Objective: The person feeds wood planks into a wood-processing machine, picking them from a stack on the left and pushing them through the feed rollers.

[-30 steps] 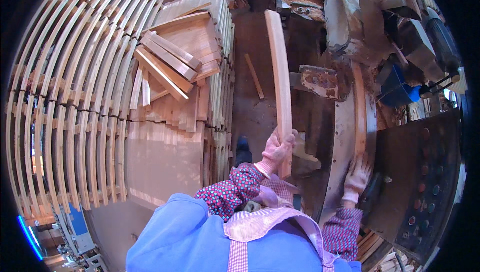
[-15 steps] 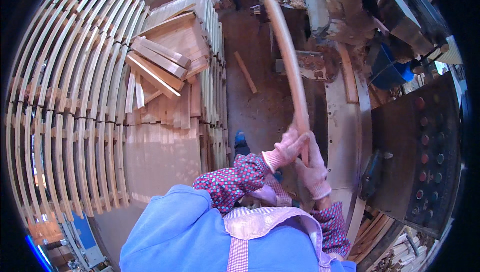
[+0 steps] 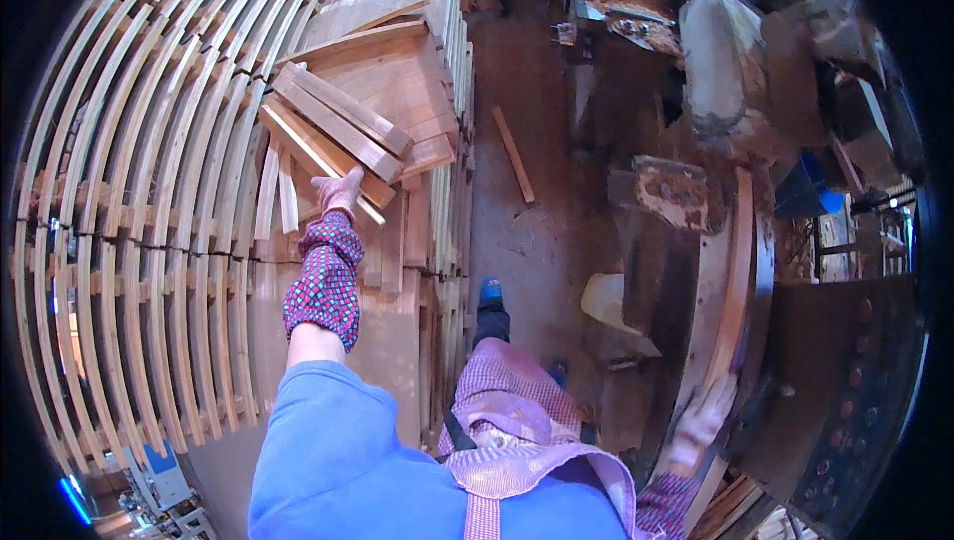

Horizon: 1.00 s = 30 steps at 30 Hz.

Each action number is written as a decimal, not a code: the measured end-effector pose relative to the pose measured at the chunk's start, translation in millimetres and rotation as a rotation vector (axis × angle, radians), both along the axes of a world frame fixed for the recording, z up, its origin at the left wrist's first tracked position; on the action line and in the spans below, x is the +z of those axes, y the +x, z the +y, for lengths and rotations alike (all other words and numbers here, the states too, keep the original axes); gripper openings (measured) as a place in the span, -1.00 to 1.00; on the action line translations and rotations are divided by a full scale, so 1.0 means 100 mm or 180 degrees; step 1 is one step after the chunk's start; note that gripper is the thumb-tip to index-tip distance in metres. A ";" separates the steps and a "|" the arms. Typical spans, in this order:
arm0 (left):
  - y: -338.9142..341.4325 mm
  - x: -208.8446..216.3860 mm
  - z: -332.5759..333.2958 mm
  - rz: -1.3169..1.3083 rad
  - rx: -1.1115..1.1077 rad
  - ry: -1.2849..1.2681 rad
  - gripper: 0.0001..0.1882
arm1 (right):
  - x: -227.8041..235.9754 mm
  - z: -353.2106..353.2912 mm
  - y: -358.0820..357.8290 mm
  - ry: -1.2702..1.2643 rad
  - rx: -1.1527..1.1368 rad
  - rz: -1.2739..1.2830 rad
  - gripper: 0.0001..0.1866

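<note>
Hands (image 3: 341, 191) now apart, at planks (image 3: 338, 125) (straight-edged)

From the pink checked cloth apron (image 3: 517, 456), the left arm (image 3: 323, 421) stretches far ahead and leftward, nearly straight, its blue sleeve giving way to bare forearm (image 3: 316, 344), then a dark, multicoloured checked sleeve cover (image 3: 323, 277). The left hand (image 3: 341, 189), in a pale pink glove, shows its grip unclearly. Right of the apron and slightly ahead, the right hand (image 3: 701, 424), gloved and blurred, lies palm down, fingers extended forward.
</note>
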<state>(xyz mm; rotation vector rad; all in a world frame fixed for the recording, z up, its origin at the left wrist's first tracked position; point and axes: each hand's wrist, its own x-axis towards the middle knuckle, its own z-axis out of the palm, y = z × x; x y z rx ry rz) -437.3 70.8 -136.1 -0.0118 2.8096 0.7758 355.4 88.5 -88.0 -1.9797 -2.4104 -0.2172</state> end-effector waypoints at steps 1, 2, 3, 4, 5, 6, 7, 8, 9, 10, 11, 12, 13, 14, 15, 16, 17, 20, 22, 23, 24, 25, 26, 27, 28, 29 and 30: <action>0.01 0.03 0.19 -0.0033 0.0026 -0.0152 0.18 | -0.20 0.30 0.07 0.0310 0.0033 0.0158 -0.48; 0.03 0.07 0.28 -0.0042 0.0106 -0.0331 0.19 | -0.22 0.49 0.05 0.0304 -0.0029 -0.0050 -0.49; -0.02 0.06 0.28 -0.0007 0.0039 -0.0421 0.21 | -0.21 0.65 -0.03 0.0311 -0.0086 -0.0233 -0.49; -0.03 0.07 0.31 0.0009 0.0169 -0.0650 0.21 | -0.19 0.80 -0.06 0.0315 -0.0137 -0.0431 -0.49; -0.02 0.08 0.34 0.0021 0.0298 -0.0880 0.20 | -0.18 0.97 -0.07 0.0258 -0.0110 -0.0423 -0.49; -0.01 0.14 0.43 0.0044 0.0409 -0.1077 0.19 | -0.18 1.17 -0.08 0.0233 -0.0106 -0.0404 -0.48; 0.10 0.37 0.47 -0.0091 0.0363 -0.0929 0.12 | -0.18 1.33 -0.06 0.0196 -0.0134 -0.0384 -0.48; 0.07 0.29 0.44 -0.0169 0.0296 -0.0596 0.08 | -0.22 1.49 -0.05 0.0306 -0.0057 -0.0419 -0.48; -0.04 0.27 0.25 -0.0190 0.0292 -0.0271 0.05 | -0.31 1.69 -0.13 0.0410 0.0078 -0.0390 -0.48; -0.09 0.29 0.17 -0.0215 0.0240 0.0085 0.02 | -0.34 1.83 -0.20 0.0544 0.0170 -0.0372 -0.48; 0.07 0.39 0.17 -0.0278 0.0320 0.0491 -0.06 | -0.26 1.87 -0.33 0.0528 0.0153 -0.0219 -0.47; 0.20 0.48 0.04 -0.0558 0.0145 0.1271 -0.09 | -0.15 1.88 -0.57 0.0527 0.0160 -0.0012 -0.47; 0.23 0.43 -0.18 -0.0517 -0.0137 0.1992 -0.18 | -0.06 1.88 -0.81 0.0565 0.0149 0.0237 -0.46; 0.27 0.38 -0.37 -0.0583 -0.0440 0.2735 -0.27 | -0.16 1.77 -0.95 0.0372 0.0237 0.0671 -0.42; 0.27 0.22 -0.67 -0.0633 -0.0412 0.3192 -0.46 | -0.01 1.54 -1.45 -0.0099 0.0537 0.1903 -0.47; 0.84 0.47 -0.60 -0.1415 -0.0534 0.3642 -0.61 | 0.15 1.28 -1.77 -0.0514 0.0593 0.3038 -0.52; 1.36 0.75 -0.62 -0.1286 -0.0547 0.3731 -0.71 | 0.41 1.01 -2.07 -0.1266 0.0951 0.3480 -0.58; 2.63 0.90 -0.78 -0.1619 -0.0766 0.4823 -0.66 | 0.73 0.20 -2.69 -0.2940 0.1907 0.4412 -0.50; 3.46 1.20 -0.76 -0.1552 -0.0673 0.4660 -0.49 | 1.26 -0.18 -2.74 -0.4308 0.1661 0.4441 -0.21; 3.76 1.18 -0.75 -0.1339 -0.0771 0.4439 -0.33 | 1.14 -0.29 -2.66 -0.3550 0.2105 0.4119 -0.18; 3.94 1.03 -0.67 -0.1426 -0.1042 0.4240 -0.20 | 1.02 -0.37 -2.49 -0.2695 0.2364 0.3738 -0.15; 4.14 1.01 -0.65 -0.1263 -0.1178 0.4182 -0.16 | 1.11 -0.40 -2.30 -0.3018 0.1917 0.3724 -0.14; 4.31 1.01 -0.61 -0.1099 -0.1317 0.4120 -0.11 | 1.02 -0.43 -2.09 -0.2979 0.1903 0.4081 -0.16; 4.44 1.04 -0.58 -0.1327 -0.1353 0.4180 -0.13 | 1.12 -0.45 -1.85 -0.2948 0.1676 0.4188 -0.18; 4.56 1.11 -0.50 -0.1560 -0.1384 0.4224 -0.14 | 1.29 -0.48 -1.55 -0.2924 0.1436 0.4295 -0.20; 4.69 1.13 -0.37 -0.1898 -0.1473 0.4288 -0.14 | 1.34 -0.55 -1.17 -0.2542 0.1232 0.4051 -0.20; 4.76 1.16 -0.29 -0.1973 -0.1504 0.4107 -0.23 | 1.34 -0.64 -0.81 -0.2207 0.1083 0.3805 -0.20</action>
